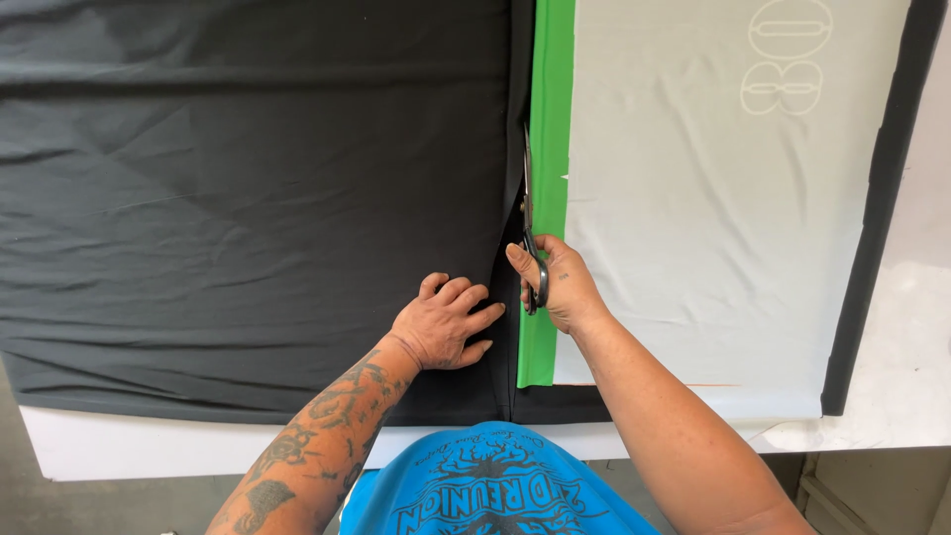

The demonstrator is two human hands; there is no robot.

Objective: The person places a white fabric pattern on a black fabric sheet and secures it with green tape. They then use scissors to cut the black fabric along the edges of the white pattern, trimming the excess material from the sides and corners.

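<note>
Gripping a pair of dark-handled scissors (pixel 529 233), the right hand (pixel 557 287) has its thumb and fingers threaded through the loops, and the blades point away from the person along the slit in the black fabric (pixel 248 198). The scissors lie right at the boundary where the black fabric meets a bright green strip (pixel 550 119), which runs lengthwise up the middle of the table. Just to the left, the left hand (pixel 446 322) rests palm-down on the black fabric, fingers spread loosely and pressing flat, holding nothing; it sits near the right hand, with the cut line between them. The black fabric covers most of the left half of the work surface and shows soft creases. To the right of the green strip lies a pale grey sheet (pixel 713 198) that overlaps the strip's edge and bears faint outlined markings near its far end. A further band of black cloth (pixel 882 198) shows along the grey sheet's right side. Beneath everything, the white table (pixel 119 446) shows along the near edge, and the person's blue printed shirt (pixel 485 485) fills the bottom of the view.
</note>
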